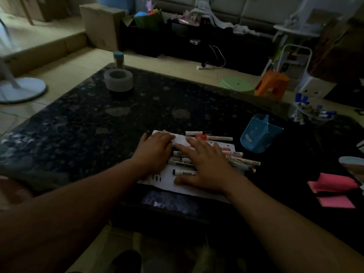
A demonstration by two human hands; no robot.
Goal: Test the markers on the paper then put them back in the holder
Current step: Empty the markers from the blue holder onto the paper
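The right hand (pixel 204 164) lies flat with fingers spread over a loose pile of white-barrelled markers (pixel 243 162), gripping none of them. The left hand (pixel 155 148) rests palm-down, fingers straight, on the far left of the white sheet of paper (pixel 167 181) under them. The markers run mostly left to right across the sheet, a few more lying just beyond the fingertips. The blue plastic holder (pixel 258 134) stands to the right and slightly further off, nearer the right hand, so that hand looks best placed for picking up and returning. Everything sits on a dark speckled stone tabletop (pixel 88 119), with pink sticky notes (pixel 332 186) at the right, in a dim, cluttered living room
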